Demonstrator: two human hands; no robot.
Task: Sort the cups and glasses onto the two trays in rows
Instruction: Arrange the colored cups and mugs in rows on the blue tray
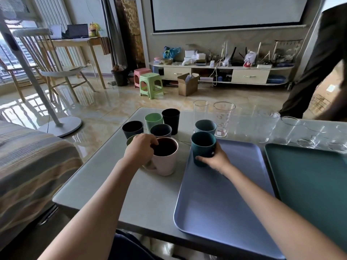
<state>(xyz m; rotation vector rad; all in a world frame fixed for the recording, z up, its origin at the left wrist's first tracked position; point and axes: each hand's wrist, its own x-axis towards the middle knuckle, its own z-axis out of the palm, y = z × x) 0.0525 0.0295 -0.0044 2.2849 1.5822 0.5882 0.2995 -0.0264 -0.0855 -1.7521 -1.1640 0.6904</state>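
Observation:
My right hand [216,159] grips a dark teal ribbed cup [203,147] standing at the far left corner of the lilac tray [225,194]. My left hand [139,147] pinches the rim of a pale pink cup [166,162] on the grey table [150,194], left of that tray. Behind the pink cup stands a cluster of plastic cups: navy [133,129], light green [153,120], black [170,119], grey-blue [161,130] and an olive one mostly hidden by my hand. A blue-grey cup [205,127] stands behind the tray. The teal tray [309,181] lies at the right.
Several clear glasses stand along the table's far edge, among them a tall one [201,111] and a printed one [223,119]. A person in dark clothes [319,62] stands at the far right. A striped sofa [28,166] is to the left, a fan base [60,126] beyond it.

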